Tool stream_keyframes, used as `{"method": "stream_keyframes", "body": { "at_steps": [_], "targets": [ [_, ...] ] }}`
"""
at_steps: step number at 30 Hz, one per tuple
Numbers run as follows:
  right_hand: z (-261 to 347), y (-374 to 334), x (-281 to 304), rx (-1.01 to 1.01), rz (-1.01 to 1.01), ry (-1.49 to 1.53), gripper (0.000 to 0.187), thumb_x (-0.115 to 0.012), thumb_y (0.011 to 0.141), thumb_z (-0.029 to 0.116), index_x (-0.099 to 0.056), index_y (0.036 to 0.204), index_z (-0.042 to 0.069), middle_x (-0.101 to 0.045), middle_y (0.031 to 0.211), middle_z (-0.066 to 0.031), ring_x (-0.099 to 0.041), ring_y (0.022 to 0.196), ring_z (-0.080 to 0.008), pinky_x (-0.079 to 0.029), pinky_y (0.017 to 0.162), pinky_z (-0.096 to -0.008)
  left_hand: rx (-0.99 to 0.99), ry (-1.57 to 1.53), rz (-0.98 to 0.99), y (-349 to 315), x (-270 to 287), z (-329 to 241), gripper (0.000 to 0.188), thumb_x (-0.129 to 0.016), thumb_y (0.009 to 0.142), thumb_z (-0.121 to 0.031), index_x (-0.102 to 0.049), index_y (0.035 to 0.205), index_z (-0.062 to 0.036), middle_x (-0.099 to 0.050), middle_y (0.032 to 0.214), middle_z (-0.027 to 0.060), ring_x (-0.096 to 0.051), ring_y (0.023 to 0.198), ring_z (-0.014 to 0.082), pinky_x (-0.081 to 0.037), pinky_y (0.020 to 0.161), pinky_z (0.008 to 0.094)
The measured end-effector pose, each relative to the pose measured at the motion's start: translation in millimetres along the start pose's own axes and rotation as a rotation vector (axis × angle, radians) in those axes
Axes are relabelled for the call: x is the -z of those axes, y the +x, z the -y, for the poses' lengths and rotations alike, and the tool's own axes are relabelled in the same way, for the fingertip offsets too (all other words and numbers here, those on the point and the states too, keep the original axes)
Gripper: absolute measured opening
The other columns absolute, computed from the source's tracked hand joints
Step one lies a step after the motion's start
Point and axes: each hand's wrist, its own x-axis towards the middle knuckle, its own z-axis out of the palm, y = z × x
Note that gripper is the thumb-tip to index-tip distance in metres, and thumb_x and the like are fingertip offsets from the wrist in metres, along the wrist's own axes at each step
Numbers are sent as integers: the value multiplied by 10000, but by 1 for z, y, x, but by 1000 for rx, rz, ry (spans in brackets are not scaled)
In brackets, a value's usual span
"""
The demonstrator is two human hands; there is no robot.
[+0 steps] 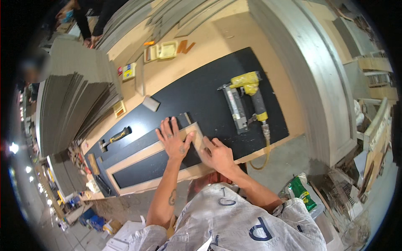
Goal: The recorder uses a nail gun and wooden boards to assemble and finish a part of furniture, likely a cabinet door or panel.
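A pale wooden rectangular frame lies on a black board on the workbench, close to my body. My left hand is spread over the frame's far right corner, fingers apart and lying across its far rail. Round the right end rail my right hand is closed, its bent fingers pressing on the wood. Along the frame's far side runs a dark grey strip. To the right rests a yellow and black nail gun with a hose. A small hammer lies at the left.
Stacked grey panels stand at the left, and long grey boards border the right. Cream trays and a small grey block sit farther back. Another person's hands show at the upper left. A green bag is on the floor.
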Motion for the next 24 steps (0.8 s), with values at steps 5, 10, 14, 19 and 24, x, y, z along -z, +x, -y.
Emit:
{"method": "stream_keyframes", "body": {
  "at_steps": [5, 10, 14, 19, 24],
  "targets": [
    [-30, 51, 119, -37, -703, -318, 475, -691, 839, 132, -563, 1291, 62, -556, 1226, -197, -529, 1122, -393, -408, 932, -522, 26, -6, -41, -2, 5, 4, 869, -586, 880, -625, -373, 1489, -43, -356, 1492, 218, -262, 1433, 405, -115, 1160, 633],
    [-106, 101, 137, -252, -491, -255, 688, -760, 830, 259, -471, 1379, -39, -537, 1280, -310, -507, 1208, -474, -416, 1042, -501, 11, -58, -12, 2, 5, -5, 870, -572, 879, -634, -388, 1482, -35, -341, 1505, 217, -258, 1439, 387, -95, 1171, 617],
    [-104, 105, 140, -244, -342, -227, 586, -735, 853, 213, -483, 1317, -43, -527, 1247, -319, -527, 1163, -497, -450, 994, -511, 41, -71, 30, -1, 10, -2, 893, -558, 880, -654, -372, 1495, -35, -327, 1512, 228, -242, 1450, 385, -72, 1175, 611],
    [-71, 81, 115, -47, -352, -207, 481, -679, 901, 148, -430, 1265, -44, -501, 1175, -289, -563, 1029, -507, -495, 848, -525, 22, -97, -6, -3, 5, 8, 874, -562, 882, -646, -385, 1488, -42, -320, 1519, 216, -239, 1449, 386, -85, 1165, 632],
    [-45, 69, 99, -133, -265, -141, 661, -729, 875, 376, -439, 1239, -93, -593, 1093, -334, -606, 1010, -506, -498, 856, -512, 35, -156, 1, 0, 9, 4, 860, -611, 864, -601, -381, 1484, -50, -337, 1501, 216, -255, 1436, 398, -106, 1156, 646]
  ]
}}
